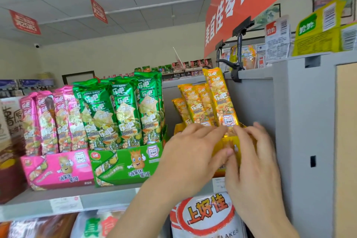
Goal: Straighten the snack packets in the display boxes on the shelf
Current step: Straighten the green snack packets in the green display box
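Grey metal shelf [116,193] bearing three cardboard display boxes in a row. The green display box [125,166], in the middle, holds upright green foil snack packets [123,110]. The pink display box [58,168], touching it on the left, holds upright pink foil packets [50,120]. The yellow display box [230,142], at the right end beside a grey upright panel [251,98], holds yellow foil packets [195,104] that lean left. One tall yellow packet [220,96] rises above the others.

Your left hand [193,152] lies over the yellow box's front, fingers stretched towards the tall packet's foot. Your right hand [253,168] is at the box's right side, fingers bent. Both are blurred, so you cannot tell whether either hand grips anything.
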The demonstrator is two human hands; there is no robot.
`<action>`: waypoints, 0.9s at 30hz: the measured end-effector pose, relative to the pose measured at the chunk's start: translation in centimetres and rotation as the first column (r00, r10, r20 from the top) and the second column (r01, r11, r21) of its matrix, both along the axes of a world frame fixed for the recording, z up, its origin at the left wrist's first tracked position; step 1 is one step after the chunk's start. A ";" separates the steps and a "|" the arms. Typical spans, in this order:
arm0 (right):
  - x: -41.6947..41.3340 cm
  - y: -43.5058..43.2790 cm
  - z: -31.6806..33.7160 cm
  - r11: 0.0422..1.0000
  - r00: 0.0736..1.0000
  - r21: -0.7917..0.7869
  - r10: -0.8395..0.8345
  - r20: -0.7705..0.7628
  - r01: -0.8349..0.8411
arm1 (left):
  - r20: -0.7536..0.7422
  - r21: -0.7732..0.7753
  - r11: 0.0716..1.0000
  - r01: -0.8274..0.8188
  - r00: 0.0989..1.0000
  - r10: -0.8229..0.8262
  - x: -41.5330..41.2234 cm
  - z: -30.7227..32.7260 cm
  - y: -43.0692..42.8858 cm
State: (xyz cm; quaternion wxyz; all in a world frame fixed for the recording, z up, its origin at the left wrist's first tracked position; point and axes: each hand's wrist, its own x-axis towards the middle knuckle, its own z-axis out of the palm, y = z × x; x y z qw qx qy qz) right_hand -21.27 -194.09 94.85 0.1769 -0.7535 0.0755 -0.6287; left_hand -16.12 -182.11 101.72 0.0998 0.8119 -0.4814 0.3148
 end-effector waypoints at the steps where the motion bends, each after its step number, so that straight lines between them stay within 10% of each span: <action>1: 0.0 0.0 -0.1 1.000 0.999 0.003 0.022 0.041 -0.022 | 0.023 0.013 1.000 0.008 1.000 -0.009 0.0 -0.1 -0.3; 7: 0.2 0.4 0.0 0.994 0.960 -0.082 0.092 0.264 -0.072 | 0.059 0.025 0.997 0.077 0.995 -0.079 0.2 -0.2 -0.6; 12: -0.8 2.5 2.0 0.968 0.903 -0.108 0.252 0.347 -0.229 | 0.274 -0.338 0.915 0.220 0.953 -0.128 -0.1 -0.7 3.9; 18: 1.0 7.5 7.8 0.801 0.811 0.128 0.575 0.109 -0.585 | 0.508 -0.437 0.900 0.000 0.825 0.247 2.5 5.0 10.8; 23: 4.3 10.3 8.7 0.925 0.842 0.132 0.380 -0.384 -0.357 | 0.335 -0.160 0.955 -0.249 0.896 0.290 5.7 7.4 13.3; 27: 5.4 11.6 8.0 0.965 0.864 0.068 0.259 -0.431 -0.255 | 0.331 -0.110 0.981 -0.159 0.925 0.187 7.0 8.2 14.7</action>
